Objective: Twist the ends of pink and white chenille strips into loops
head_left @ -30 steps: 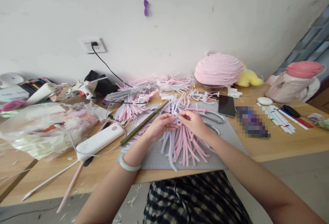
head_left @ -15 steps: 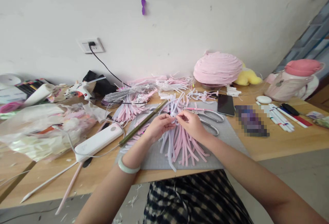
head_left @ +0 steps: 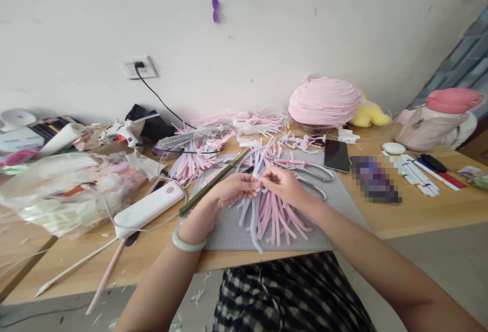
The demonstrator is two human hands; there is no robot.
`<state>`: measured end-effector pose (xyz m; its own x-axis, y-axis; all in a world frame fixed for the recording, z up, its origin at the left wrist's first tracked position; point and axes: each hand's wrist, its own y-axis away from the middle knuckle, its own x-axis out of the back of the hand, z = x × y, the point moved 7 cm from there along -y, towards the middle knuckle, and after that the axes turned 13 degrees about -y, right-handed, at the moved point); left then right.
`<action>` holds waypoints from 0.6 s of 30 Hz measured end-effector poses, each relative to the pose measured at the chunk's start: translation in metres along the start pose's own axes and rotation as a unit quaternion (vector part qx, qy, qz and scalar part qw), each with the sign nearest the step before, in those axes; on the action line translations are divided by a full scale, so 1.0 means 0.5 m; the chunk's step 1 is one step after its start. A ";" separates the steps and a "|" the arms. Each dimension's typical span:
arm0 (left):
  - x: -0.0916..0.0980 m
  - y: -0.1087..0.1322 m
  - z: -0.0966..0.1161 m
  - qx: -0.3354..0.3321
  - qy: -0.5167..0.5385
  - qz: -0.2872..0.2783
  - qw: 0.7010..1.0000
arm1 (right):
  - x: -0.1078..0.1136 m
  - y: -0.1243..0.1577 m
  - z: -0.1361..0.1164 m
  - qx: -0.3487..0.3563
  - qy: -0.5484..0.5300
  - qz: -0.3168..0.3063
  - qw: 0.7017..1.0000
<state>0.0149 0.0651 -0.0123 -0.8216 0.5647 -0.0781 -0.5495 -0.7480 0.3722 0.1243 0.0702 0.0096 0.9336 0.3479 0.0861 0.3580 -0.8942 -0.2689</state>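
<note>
Two hands are at the grip, both mine: the left hand (head_left: pixel 237 189) and the right hand (head_left: pixel 284 186) meet fingertip to fingertip, thumb and forefinger of each pinched nearly closed on a small pale piece (head_left: pixel 258 188). Its exact form is hidden by my fingers; I cannot tell whether both pinches press on the same part of it. Beneath the grip and nearer to me, lilac strips (head_left: pixel 251 220) and pink strips (head_left: pixel 280 215) fan out over a grey mat (head_left: pixel 343 205), the lilac mostly to the left and the pink to the right; some lilac also sticks out just beyond my fingertips. Left of the grip, an olive-green rod (head_left: pixel 213 183) lies slantwise near my left hand. Right of the grip and slightly beyond, scissors (head_left: pixel 299 166) lie near my right hand. Farther right I note a black phone (head_left: pixel 336 156), a blurred dark device (head_left: pixel 375 179) and white pens (head_left: pixel 417 175). Well beyond the grip, to the right, sits a large pink coil (head_left: pixel 325 102). Well to the left lie a white oblong case (head_left: pixel 148 210) and a clear plastic bag (head_left: pixel 49 200) with scraps inside. A pale bangle (head_left: pixel 186 245) encircles my left wrist
</note>
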 end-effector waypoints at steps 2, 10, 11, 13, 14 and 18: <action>0.000 -0.003 -0.002 0.002 0.018 0.010 1.000 | -0.003 -0.001 0.005 -0.039 -0.048 -0.004 0.998; -0.006 -0.009 -0.003 -0.014 0.052 0.030 0.998 | -0.017 0.000 0.026 -0.152 -0.247 0.016 0.957; -0.005 -0.008 -0.001 -0.015 0.052 0.034 0.998 | -0.017 0.001 0.030 -0.173 -0.270 0.022 0.947; -0.004 -0.005 0.003 -0.018 0.045 0.042 0.998 | -0.019 0.005 0.035 -0.211 -0.302 0.024 0.929; -0.003 -0.004 0.006 -0.021 0.038 0.046 0.998 | -0.020 0.006 0.035 -0.223 -0.314 0.019 0.922; 0.004 0.002 0.020 -0.051 0.008 0.078 0.996 | -0.024 0.008 0.035 -0.248 -0.344 0.002 0.906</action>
<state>0.0144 0.0690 -0.0028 -0.8999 0.4342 -0.0408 -0.4270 -0.8583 0.2848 0.1142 0.0671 -0.0093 0.7654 0.2845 -0.5772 0.4767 -0.8532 0.2116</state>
